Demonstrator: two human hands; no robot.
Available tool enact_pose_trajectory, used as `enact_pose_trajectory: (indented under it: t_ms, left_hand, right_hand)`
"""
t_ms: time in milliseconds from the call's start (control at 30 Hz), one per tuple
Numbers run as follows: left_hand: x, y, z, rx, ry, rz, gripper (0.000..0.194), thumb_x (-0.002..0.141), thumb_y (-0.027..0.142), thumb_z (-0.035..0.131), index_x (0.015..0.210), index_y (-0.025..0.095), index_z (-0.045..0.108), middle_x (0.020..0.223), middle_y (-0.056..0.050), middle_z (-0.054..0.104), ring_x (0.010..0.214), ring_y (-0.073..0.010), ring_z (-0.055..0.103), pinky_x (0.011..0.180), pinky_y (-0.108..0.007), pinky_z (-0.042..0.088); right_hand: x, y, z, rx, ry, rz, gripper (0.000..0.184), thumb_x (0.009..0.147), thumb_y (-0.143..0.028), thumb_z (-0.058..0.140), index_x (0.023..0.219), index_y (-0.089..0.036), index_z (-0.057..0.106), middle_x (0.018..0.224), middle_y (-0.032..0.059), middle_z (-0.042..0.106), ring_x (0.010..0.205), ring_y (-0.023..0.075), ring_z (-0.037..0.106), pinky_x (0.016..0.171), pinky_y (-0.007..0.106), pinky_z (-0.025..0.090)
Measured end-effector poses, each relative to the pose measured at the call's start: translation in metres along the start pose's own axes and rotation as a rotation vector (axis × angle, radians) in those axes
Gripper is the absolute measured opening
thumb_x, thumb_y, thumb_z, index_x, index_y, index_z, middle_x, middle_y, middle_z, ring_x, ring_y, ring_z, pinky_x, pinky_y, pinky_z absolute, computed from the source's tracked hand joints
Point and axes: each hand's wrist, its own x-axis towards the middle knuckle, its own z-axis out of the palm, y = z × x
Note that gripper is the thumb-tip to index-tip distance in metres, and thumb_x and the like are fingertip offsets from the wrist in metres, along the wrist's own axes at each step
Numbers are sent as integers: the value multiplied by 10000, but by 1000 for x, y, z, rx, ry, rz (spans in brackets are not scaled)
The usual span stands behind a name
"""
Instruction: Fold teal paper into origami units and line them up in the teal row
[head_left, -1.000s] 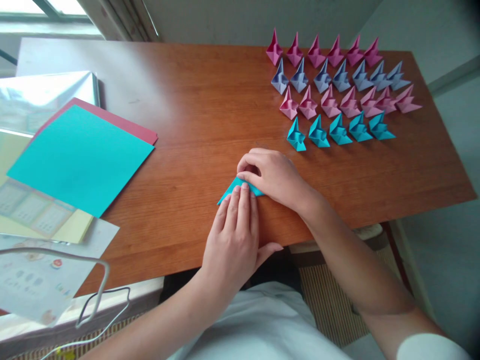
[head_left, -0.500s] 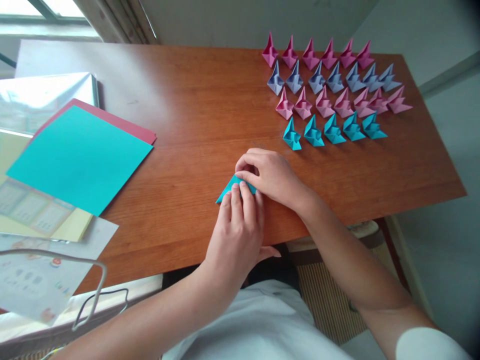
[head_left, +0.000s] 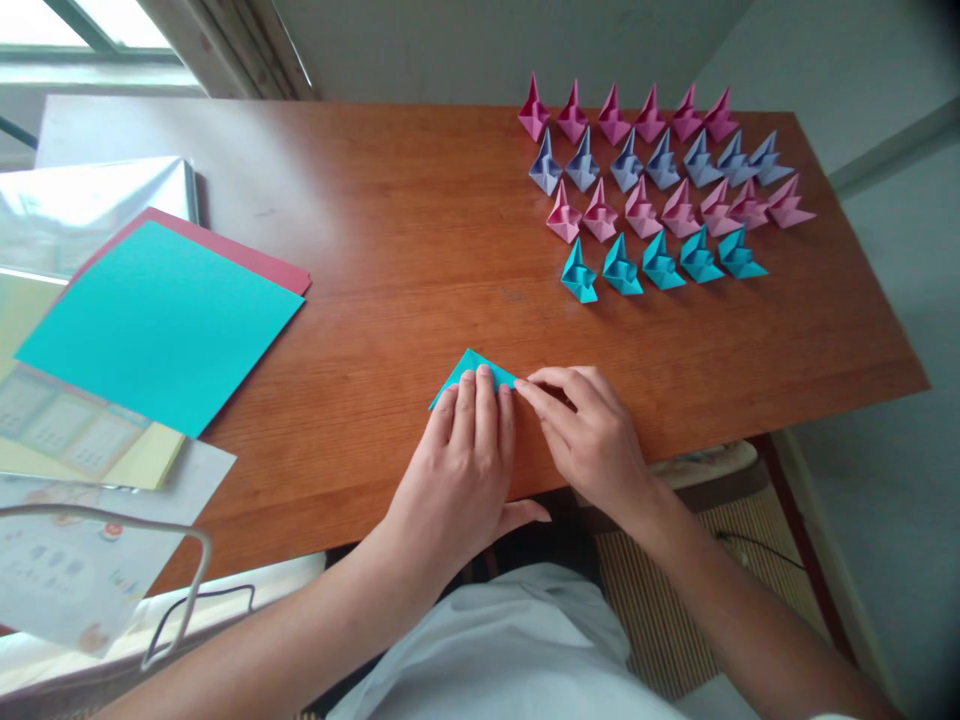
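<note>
A folded triangle of turquoise paper [head_left: 469,362] lies near the front edge of the wooden table. Across its lower part rests my left hand [head_left: 461,450], fingers stretched flat on the paper and the thumb held out to the side. My right hand [head_left: 592,430] is closed in a pinch at the triangle's right corner, thumb and forefinger together. The triangle's lower portion is hidden under my left fingers. Beyond my hands stand folded turquoise paper figures [head_left: 661,264] in a row.
Behind the turquoise row are rows of pink [head_left: 641,212], lilac [head_left: 625,165] and magenta [head_left: 613,120] paper figures. At the left, a turquoise sheet [head_left: 165,325] overlaps a red sheet [head_left: 225,250], with printed papers [head_left: 67,560] below. A bent grey metal bar [head_left: 199,570] sits front left.
My right hand has slid from the triangle's top point down to its right corner, uncovering the top edge. The left hand stays on the paper. The whole view has shifted slightly.
</note>
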Motion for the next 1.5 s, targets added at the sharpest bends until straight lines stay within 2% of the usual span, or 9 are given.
enact_pose_trajectory:
  t_ms: [167, 267, 500, 667, 933, 1033, 1200, 1367, 1500]
  left_hand:
    - [-5, -7, 5, -10, 20, 32, 1146, 781, 842, 581, 1470, -68, 482, 1548, -350, 423, 1447, -461, 444, 1199, -521, 363]
    - [-8, -13, 6, -1, 39, 59, 1122, 821, 825, 545, 1470, -88, 471, 1559, -346, 409, 1452, -441, 445, 1202, -505, 363]
    - [-24, -35, 11, -27, 100, 91, 1014, 924, 813, 301, 1503, -2, 474, 1615, -243, 386, 1496, -360, 407, 1230, -492, 311]
    - [-39, -53, 12, -97, 118, 64, 847, 970, 725, 370, 1536, 101, 468, 1626, -176, 407, 1502, -351, 400, 1250, -487, 279]
    - [-62, -60, 13, -112, 103, -62, 869, 987, 648, 434, 1609, 59, 287, 1642, -187, 371, 1520, -394, 348, 1245, -536, 251]
    - [-60, -55, 13, -147, 151, -127, 800, 991, 568, 486, 1582, 51, 335, 1609, -209, 427, 1493, -387, 399, 1221, -522, 308]
    - [-40, -43, 8, -183, 319, -267, 554, 960, 308, 608, 1451, 70, 511, 1489, -195, 577, 1359, -337, 552, 1133, -465, 437]
    - [-14, -33, 10, -276, 345, -187, 357, 966, 199, 558, 1304, 120, 641, 1416, -150, 643, 1278, -300, 595, 1085, -446, 481]
    - [-8, -31, 18, -274, 329, -174, 349, 967, 202, 551, 1289, 111, 653, 1393, -157, 654, 1267, -297, 599, 1050, -435, 504]
  right_hand:
    - [-3, -11, 0, -228, -63, -18, 383, 1009, -143, 490, 1349, -190, 661, 1283, 128, 685, 1125, 295, 577, 916, 451, 492]
    - [-2, -12, -2, -255, -66, -13, 383, 1006, -148, 503, 1351, -212, 657, 1279, 124, 688, 1131, 292, 572, 901, 445, 484]
    - [-3, -12, -3, -248, -71, -11, 387, 992, -139, 510, 1339, -226, 659, 1281, 135, 672, 1169, 301, 559, 901, 444, 514]
    - [-3, -11, -2, -241, -60, -11, 398, 976, -119, 520, 1328, -239, 663, 1283, 133, 667, 1164, 298, 561, 905, 450, 537]
    - [0, -9, -3, -162, -27, -18, 374, 959, -92, 522, 1267, -206, 701, 1215, 138, 681, 1145, 301, 575, 876, 444, 560]
    - [4, -5, -2, -48, -12, 8, 376, 943, -76, 524, 1224, -234, 717, 1153, 113, 692, 1101, 281, 594, 875, 441, 558]
    - [18, -1, -3, 126, 23, 78, 265, 934, -102, 552, 1044, -255, 740, 1013, 69, 702, 978, 247, 617, 845, 410, 546]
    - [31, -3, -4, 125, -25, 123, 143, 935, -138, 568, 926, -224, 681, 947, 68, 692, 931, 244, 626, 844, 397, 521]
    - [33, -6, 1, 74, -7, 180, 85, 917, -216, 648, 1002, -216, 643, 1003, 84, 677, 980, 270, 637, 851, 406, 515]
